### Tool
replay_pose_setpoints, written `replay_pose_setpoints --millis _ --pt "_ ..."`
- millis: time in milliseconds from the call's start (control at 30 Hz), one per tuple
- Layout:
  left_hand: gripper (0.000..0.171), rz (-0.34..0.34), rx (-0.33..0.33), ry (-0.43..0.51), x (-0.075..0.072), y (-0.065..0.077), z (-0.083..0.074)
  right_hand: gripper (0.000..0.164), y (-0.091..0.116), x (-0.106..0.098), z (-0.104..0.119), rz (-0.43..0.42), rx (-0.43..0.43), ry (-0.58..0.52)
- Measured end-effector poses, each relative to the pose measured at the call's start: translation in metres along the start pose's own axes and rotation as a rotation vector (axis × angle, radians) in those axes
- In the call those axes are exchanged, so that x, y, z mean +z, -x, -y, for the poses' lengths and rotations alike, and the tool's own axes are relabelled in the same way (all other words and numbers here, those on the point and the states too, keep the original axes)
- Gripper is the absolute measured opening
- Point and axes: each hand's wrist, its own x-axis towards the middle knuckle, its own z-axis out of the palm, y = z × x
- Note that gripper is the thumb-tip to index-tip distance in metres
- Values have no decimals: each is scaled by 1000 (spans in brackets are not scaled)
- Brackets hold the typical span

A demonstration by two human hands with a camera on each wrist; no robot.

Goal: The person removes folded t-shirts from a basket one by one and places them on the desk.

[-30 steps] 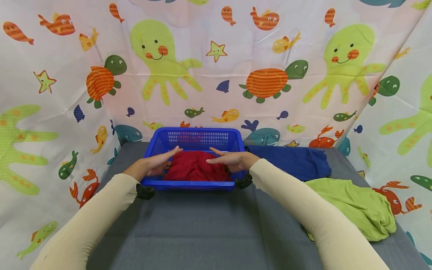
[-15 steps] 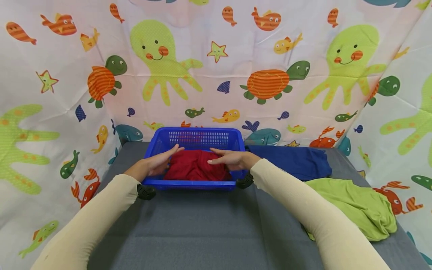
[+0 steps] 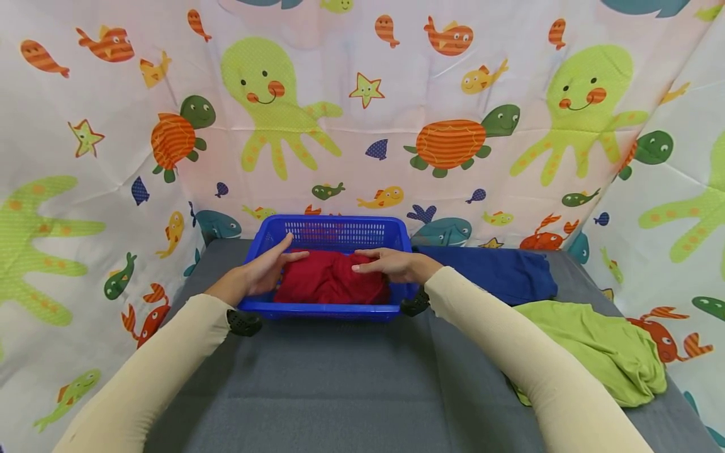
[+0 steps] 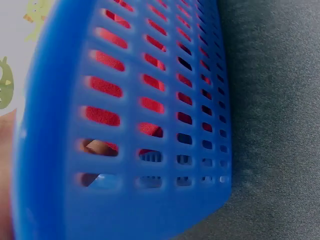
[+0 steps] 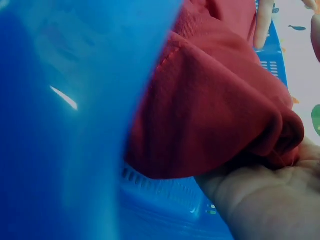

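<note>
A red folded cloth (image 3: 325,277) with a stitched seam lies in the blue plastic basket (image 3: 334,308). My left hand (image 3: 263,269) reaches over the basket's left side, thumb raised and fingers extended by the cloth's left edge. Over the right side comes my right hand (image 3: 396,265), with straight thumb and forefinger above the cloth's right end. In the right wrist view, the red cloth (image 5: 215,105) rests against the palm of the right hand (image 5: 275,205); some fingertips are hidden. Through the basket's slotted wall (image 4: 130,110), the left wrist view shows red fabric and a little of a finger.
Right of the basket lies a folded blue cloth (image 3: 487,272), with a crumpled lime-green cloth (image 3: 595,352) nearer the front right. All rest on a grey-covered table (image 3: 334,390). A curtain (image 3: 362,132) printed with sea animals hangs behind and at both sides.
My left thumb has lifted and spread away from the fingers. My right hand has shifted very slightly right. The cloth and the basket stay nearly where they were.
</note>
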Motion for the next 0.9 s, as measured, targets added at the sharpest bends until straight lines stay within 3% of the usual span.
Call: replay_pose_setpoints --millis 300,633,900 --pt "101 -42 49 45 6 10 -4 72 13 -8 4 8 -67 -23" --pt "66 -152 172 -2 18 13 -14 78 32 -12 17 -60 -141 -51" --pt "76 -181 228 3 23 23 -23 83 41 -17 27 -147 -181 -14"
